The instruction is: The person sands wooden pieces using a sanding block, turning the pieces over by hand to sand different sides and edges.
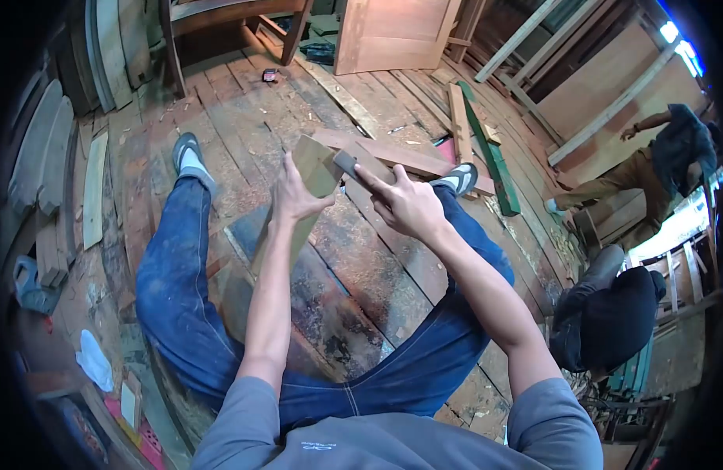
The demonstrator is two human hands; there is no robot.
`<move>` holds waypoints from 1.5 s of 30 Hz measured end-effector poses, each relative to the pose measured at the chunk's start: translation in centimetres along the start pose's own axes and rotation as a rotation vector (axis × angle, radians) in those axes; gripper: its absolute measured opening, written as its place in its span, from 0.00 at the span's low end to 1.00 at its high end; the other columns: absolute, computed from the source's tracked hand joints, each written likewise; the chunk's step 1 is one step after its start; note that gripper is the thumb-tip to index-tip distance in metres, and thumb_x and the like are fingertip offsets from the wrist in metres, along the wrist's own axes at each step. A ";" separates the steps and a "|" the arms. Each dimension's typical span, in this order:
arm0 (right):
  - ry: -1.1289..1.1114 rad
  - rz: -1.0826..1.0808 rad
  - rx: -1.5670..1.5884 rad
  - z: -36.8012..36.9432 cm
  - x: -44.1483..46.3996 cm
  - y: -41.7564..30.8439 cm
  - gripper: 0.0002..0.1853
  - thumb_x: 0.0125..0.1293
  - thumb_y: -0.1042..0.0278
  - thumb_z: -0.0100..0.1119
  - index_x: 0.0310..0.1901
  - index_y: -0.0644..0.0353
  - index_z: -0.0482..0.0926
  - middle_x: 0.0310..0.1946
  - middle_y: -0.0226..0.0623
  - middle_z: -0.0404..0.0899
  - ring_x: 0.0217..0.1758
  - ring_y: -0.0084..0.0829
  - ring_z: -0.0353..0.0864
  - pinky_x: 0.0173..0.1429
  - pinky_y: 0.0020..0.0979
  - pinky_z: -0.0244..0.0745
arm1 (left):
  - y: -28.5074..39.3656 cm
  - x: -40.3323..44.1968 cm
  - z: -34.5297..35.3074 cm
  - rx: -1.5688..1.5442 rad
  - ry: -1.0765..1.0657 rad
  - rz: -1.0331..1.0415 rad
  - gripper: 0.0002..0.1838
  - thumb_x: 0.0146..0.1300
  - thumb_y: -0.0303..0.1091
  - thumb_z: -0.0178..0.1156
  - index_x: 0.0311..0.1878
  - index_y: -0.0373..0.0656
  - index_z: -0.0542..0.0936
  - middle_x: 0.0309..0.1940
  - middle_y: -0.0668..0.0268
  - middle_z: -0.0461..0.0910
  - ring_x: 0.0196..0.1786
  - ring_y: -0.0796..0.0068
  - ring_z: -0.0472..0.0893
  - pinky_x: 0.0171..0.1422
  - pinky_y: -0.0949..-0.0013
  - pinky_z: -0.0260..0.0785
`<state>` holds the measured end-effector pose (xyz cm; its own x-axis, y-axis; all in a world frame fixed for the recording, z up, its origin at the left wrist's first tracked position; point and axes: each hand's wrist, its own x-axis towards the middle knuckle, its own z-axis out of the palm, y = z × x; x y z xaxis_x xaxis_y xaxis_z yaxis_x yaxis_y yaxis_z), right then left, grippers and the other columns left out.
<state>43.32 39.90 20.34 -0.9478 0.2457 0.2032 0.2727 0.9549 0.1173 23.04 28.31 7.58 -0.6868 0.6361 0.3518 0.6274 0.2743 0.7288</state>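
Observation:
Between my spread legs, my left hand (295, 194) grips a pale wooden board (318, 164) that stands tilted, its upper end toward the far side. The board's lower part runs down behind my left forearm. My right hand (408, 205) is closed on a small flat wooden block (353, 166) with a dark face, its index finger stretched along it. The block's far end is close to the board's upper right edge; I cannot tell whether they touch. My right palm hides the block's near end.
Loose planks (393, 157) lie beyond my hands, with a green-painted strip (491, 153) at right. A small tape measure (269, 76) rests on the sawdust-strewn floor. Two people work at right, one standing (675, 157), one bent over (620, 317). Curved boards (44, 157) lean at left.

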 end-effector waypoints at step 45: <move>-0.037 0.003 0.043 -1.8 -0.4 -0.1 0.34 0.69 0.54 0.59 0.76 0.22 0.65 0.46 0.58 0.78 0.29 0.50 0.86 0.32 0.46 0.85 | 1.7 0.0 -1.0 0.013 -0.030 0.037 0.68 0.28 0.50 0.84 0.73 0.34 0.56 0.61 0.40 0.74 0.62 0.41 0.79 0.67 0.47 0.74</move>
<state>43.96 39.42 21.96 -0.9526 0.2540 0.1673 0.2691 0.9602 0.0744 23.72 28.08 9.44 -0.6517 0.6673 0.3606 0.6571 0.2592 0.7078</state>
